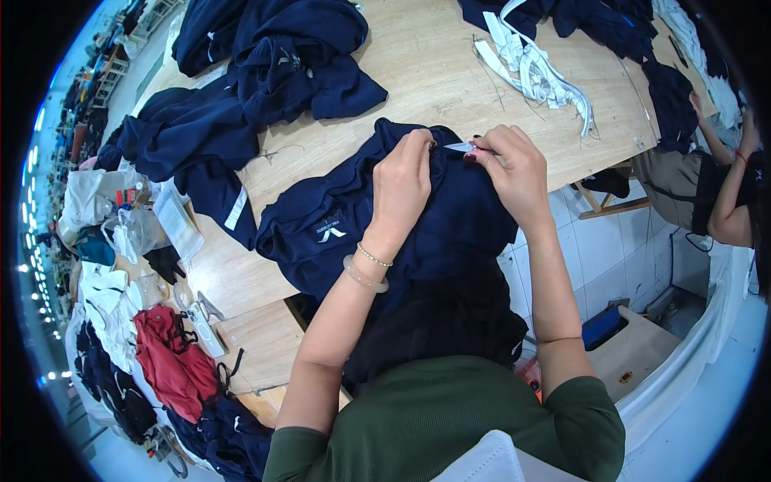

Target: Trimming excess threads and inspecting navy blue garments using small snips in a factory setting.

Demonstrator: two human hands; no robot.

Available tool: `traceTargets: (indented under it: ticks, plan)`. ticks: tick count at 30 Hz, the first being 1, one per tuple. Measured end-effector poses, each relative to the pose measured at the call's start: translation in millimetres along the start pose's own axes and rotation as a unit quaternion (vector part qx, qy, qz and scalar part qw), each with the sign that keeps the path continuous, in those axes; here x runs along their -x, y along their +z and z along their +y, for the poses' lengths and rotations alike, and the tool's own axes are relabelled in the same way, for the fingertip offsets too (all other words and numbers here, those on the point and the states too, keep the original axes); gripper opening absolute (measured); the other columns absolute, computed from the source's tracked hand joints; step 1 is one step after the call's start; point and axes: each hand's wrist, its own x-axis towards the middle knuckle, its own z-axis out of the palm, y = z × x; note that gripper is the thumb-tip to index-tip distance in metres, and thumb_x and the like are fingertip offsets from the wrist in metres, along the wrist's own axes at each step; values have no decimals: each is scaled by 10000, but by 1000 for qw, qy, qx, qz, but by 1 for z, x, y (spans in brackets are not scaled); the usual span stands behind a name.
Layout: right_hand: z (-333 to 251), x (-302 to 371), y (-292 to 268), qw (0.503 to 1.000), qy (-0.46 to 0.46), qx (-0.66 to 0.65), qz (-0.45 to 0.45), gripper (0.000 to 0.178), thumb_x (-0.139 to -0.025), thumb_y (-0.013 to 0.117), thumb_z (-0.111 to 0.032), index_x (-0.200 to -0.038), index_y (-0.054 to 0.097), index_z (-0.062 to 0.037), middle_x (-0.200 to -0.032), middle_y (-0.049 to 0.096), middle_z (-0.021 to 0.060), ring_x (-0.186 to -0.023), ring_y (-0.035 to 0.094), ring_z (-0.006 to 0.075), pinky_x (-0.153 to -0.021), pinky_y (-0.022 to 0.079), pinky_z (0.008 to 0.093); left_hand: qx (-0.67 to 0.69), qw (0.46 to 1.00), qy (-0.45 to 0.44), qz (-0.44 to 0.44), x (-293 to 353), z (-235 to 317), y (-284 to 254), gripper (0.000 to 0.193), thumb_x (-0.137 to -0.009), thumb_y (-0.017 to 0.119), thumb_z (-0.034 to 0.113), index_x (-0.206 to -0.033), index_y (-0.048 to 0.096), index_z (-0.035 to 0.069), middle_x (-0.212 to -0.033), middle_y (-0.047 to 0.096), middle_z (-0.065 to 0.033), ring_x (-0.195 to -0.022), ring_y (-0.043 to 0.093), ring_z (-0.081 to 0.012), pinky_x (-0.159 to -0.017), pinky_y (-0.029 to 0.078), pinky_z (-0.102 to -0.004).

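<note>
A navy blue garment (474, 205) with a small white logo lies at the table's near edge and hangs over it toward my lap. My left hand (401, 181) is closed in a pinch on the garment's far edge, bunching the cloth. Just to its right, my right hand (514, 169) grips a pair of thread snips (456, 147). Their silver pointed tip faces left, close to the left fingertips and the cloth. The handles are hidden within the right fingers.
More navy garments (297, 72) are heaped at the far left, and white strips (534, 68) lie at the far right. A red bag (173, 361) rests lower left, near a white device (205, 329). A co-worker's arms (735, 189) show at the right.
</note>
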Motion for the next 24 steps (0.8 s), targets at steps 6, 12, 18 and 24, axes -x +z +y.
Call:
traceTargets:
  ticks: [6, 12, 18, 24]
  plan:
    - [-4, 0, 4, 997, -48, 61, 4, 98, -772, 709, -133, -805, 639, -73, -762, 590, 24, -749, 569, 206, -628, 454, 323, -19, 1000, 11, 5, 1, 1, -1, 53, -895, 558, 12, -946, 558, 28, -803, 625, -125, -705, 640, -318, -582, 503, -368]
    - [-2, -1, 8, 997, -51, 63, 7, 100, -773, 709, -140, -797, 634, -79, -751, 582, 20, -737, 562, 204, -621, 451, 323, -28, 999, 14, 8, 2, 1, -1, 76, -884, 569, 12, -954, 569, 40, -812, 628, -110, -703, 642, -308, -579, 503, -364]
    - [-2, -2, 10, 997, -47, 66, 6, 96, -780, 703, -141, -789, 629, -80, -747, 577, 21, -732, 557, 202, -617, 449, 321, -28, 1000, 9, 5, 0, 1, -2, 74, -885, 570, 14, -953, 577, 43, -820, 633, -103, -707, 645, -305, -580, 507, -358]
    - [-3, -3, 10, 996, -51, 78, 1, 108, -785, 700, -152, -780, 623, -77, -736, 573, 22, -721, 551, 204, -612, 445, 321, -24, 1000, 7, 6, 1, 1, -2, 67, -891, 571, 19, -955, 578, 38, -822, 637, -108, -717, 650, -305, -587, 512, -354]
